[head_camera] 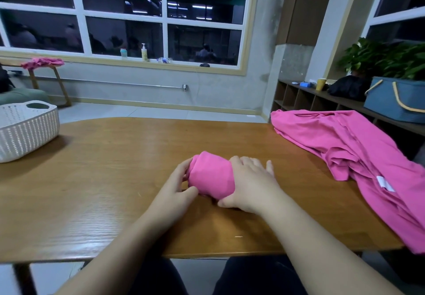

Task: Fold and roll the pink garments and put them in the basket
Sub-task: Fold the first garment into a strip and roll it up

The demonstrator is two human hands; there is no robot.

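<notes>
Roll [210, 175] at frame centre on table [115, 168]. My left hand [177, 187] pinches its end; right hand [249, 185] grips over it. Keep it tight, then lift to basket [27, 129], left edge.

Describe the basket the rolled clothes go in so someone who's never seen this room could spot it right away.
Start at the long wooden table under the big window. The white basket sits on its far left corner, well left of the pink roll being held. It is perforated plastic with a cut-out handle, unlike the blue fabric bin with rope handles on the right-hand shelf.
</notes>
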